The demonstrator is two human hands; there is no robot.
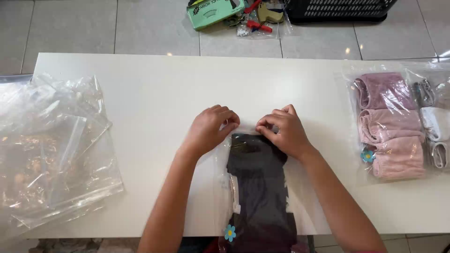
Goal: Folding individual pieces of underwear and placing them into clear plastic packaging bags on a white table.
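A clear zip bag (300, 206) lies on the white table (154, 93) in front of me, its far end pointing away. Inside it is a folded black garment (260, 187) with a small blue flower tag (229, 232) near the near end. My left hand (208, 129) and my right hand (283, 131) both pinch the bag's far edge, fingertips close together at the seal strip. The thumbs and forefingers press on the plastic between them.
A loose pile of empty clear bags (51, 150) lies at the table's left. At the right sits a packed bag of folded pink cloths (391, 136) and another with pale ones (436, 126). On the floor beyond are a green box (213, 11), small tools and a black crate (337, 8).
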